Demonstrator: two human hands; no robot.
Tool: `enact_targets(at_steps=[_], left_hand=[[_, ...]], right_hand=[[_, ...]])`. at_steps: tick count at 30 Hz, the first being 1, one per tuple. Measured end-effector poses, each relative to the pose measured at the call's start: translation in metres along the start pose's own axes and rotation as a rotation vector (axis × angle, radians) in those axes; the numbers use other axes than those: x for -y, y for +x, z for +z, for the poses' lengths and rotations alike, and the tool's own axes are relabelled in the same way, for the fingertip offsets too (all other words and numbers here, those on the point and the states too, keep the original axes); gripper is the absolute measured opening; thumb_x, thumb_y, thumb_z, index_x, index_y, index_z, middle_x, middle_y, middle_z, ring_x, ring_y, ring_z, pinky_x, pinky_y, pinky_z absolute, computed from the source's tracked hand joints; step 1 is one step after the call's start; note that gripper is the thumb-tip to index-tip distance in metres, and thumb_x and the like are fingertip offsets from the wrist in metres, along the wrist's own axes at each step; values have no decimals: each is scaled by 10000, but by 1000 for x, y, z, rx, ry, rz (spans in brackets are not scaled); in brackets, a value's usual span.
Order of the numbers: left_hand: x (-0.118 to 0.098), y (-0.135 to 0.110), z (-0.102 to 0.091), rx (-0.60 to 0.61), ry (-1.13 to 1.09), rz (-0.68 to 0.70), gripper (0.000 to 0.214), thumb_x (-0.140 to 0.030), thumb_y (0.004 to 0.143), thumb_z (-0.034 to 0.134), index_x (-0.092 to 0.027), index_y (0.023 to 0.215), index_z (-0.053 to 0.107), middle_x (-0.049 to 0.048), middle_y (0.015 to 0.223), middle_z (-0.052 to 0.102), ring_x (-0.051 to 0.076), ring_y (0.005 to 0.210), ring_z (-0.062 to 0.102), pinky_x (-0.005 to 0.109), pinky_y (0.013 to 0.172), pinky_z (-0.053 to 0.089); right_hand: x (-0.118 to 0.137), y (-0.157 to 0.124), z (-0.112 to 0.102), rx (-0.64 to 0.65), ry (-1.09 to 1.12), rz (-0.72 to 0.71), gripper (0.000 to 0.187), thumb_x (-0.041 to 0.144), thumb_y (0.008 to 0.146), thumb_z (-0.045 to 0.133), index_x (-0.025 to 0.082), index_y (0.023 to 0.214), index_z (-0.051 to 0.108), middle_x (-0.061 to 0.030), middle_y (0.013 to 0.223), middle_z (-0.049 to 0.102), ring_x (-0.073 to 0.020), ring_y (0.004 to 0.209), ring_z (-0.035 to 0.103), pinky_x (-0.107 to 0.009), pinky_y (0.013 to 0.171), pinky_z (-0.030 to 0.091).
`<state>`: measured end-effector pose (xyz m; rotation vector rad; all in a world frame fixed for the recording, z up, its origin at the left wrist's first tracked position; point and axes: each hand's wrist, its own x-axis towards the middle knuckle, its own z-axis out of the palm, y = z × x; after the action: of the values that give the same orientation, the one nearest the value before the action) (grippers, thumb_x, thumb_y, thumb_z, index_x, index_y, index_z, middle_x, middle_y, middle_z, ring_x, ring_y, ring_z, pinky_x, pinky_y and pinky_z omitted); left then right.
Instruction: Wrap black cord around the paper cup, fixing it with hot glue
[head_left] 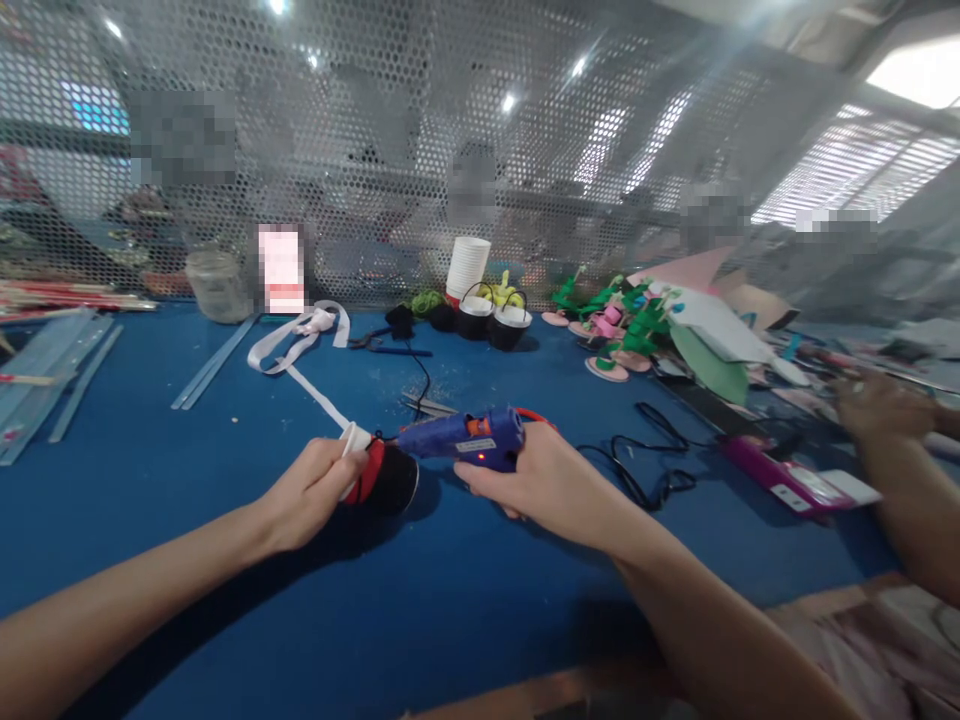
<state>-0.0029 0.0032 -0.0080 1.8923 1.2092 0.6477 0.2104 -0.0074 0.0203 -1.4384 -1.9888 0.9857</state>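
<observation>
Reading clock from view centre. Holding the cup (394,480) in left hand (322,490), tilted onto its side between 7 and 8 o'clock, with white rim toward the fingers; pinching near that rim between thumb and fingers. Gripping the glue gun (450,437) in right hand (540,470) near 6 o'clock, curling fingers round the grip, pointing the nozzle at the cup; can't tell if touching. Showing a lit red light on the gun's side.

Judging progress: looking partway. Already wearing black and red on the cup's side. Apparently leaving undone the white ribbon (316,322), trailing from 9 o'clock toward the rim, mostly lying loose; can't tell if bonded there. Not making out a clear handle loop on this cup, unlike on the two black buckets (475,322) sitting near 12 o'clock and looking complete. Also seeing a stack of white cups (468,268) at 12, apparently untouched, and green figures (645,320) near 3 o'clock, seemingly separate work.
</observation>
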Motion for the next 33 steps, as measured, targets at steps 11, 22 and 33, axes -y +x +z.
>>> enact_targets(at_steps=[11,22,33], left_hand=[[1,2,1,-48,-59,-48,287,-313,744,288,-186,487,281,-56,466,261,84,453,233,213,430,217],[4,2,2,-77,-120,-70,310,-353,735,310,-177,481,324,-53,465,292,87,456,266,215,449,229],[2,0,1,-89,-87,-82,320,-391,727,303,-178,489,333,-48,473,301,95,465,269,224,445,226]], right_hand=[[-1,6,-15,34,177,-49,178,301,706,507,137,643,538,49,381,438,-62,349,406,-191,392,365],[-56,60,-39,-443,-110,148,304,384,753,416,117,744,561,-78,739,632,-133,621,572,-219,553,422],[-76,92,-31,-492,-499,337,334,349,740,467,59,659,611,-222,817,592,-314,892,512,-349,715,359]])
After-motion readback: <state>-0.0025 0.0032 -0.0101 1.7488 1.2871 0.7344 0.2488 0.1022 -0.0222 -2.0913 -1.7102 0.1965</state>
